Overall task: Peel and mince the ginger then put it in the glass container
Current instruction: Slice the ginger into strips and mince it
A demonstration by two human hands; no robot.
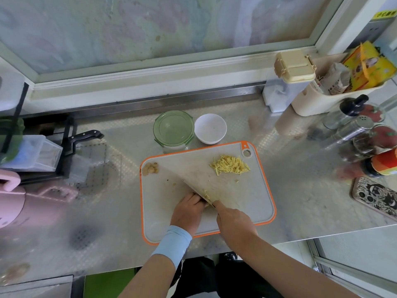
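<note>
Ginger (207, 197) — a small firm nub, probably slippery where cut — sits on the cutting board (257, 201), pinned under the left hand's (189, 209) curled fingertips against the cleaver (206, 177). The right hand (234, 220) wraps its handle. Cut strips (229, 164) lie heaped apart — light, best scooped.

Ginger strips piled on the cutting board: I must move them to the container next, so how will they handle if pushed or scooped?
The ginger strips are thin, loose slivers, so probably light and apt to scatter when pushed. Stray bits lie apart on the cutting board, so scooping may miss some.
</note>
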